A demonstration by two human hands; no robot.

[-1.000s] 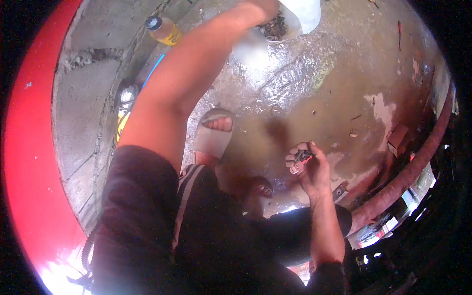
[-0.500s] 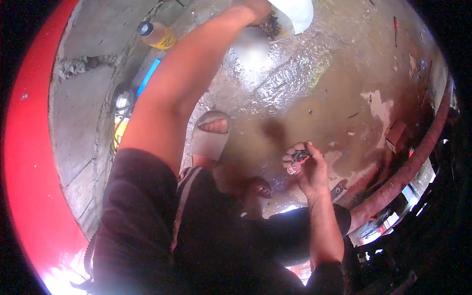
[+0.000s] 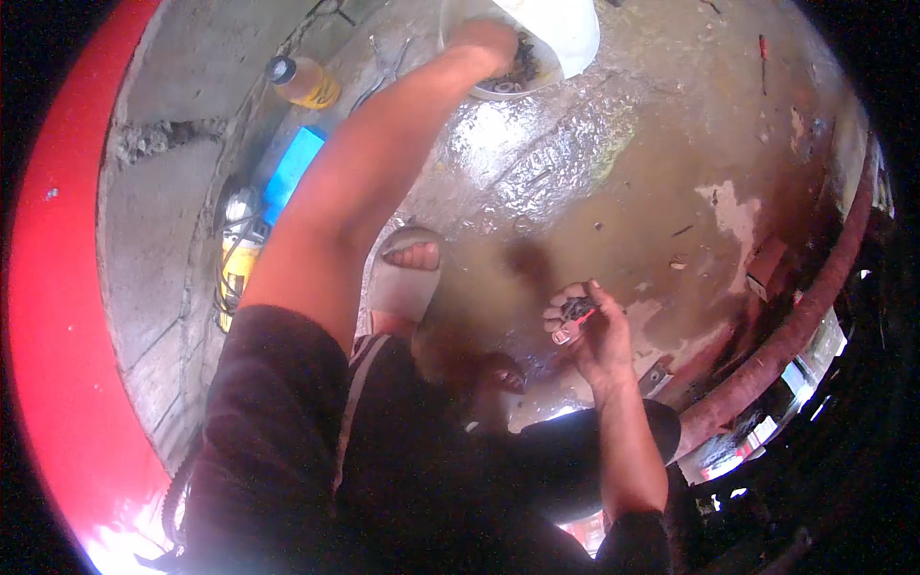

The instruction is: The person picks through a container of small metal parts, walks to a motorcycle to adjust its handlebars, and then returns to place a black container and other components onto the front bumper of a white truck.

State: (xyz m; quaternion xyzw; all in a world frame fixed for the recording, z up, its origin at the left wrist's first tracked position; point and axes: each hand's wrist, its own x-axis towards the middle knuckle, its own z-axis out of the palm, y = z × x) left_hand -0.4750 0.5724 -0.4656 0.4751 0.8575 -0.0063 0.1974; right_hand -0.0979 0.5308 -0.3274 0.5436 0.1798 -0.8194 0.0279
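My left hand [image 3: 487,46] reaches down into a white plastic container [image 3: 578,38] at the top of the view. Its fingers are hidden among small dark metal pieces [image 3: 523,65] and a few ring-shaped ones. My right hand [image 3: 599,340] is palm up over the wet floor, fingers curled into a cup. In it lie several small dark pieces [image 3: 577,309], with something red and a light silvery part [image 3: 565,333] at the edge; their exact kind is too small to tell.
On the left are a bottle with a yellow label [image 3: 305,82], a blue box [image 3: 293,169] and a yellow corded power tool [image 3: 238,266] by a concrete block wall [image 3: 158,230]. Muddy water covers the floor [image 3: 594,211]. A rusty pipe [image 3: 767,369] curves along the right, near a reddish block [image 3: 767,266].
The view has shifted slightly, showing more of the blue box and power tool. My left hand and more of the container's inside now show. My right hand stays cupped, nearly in place.
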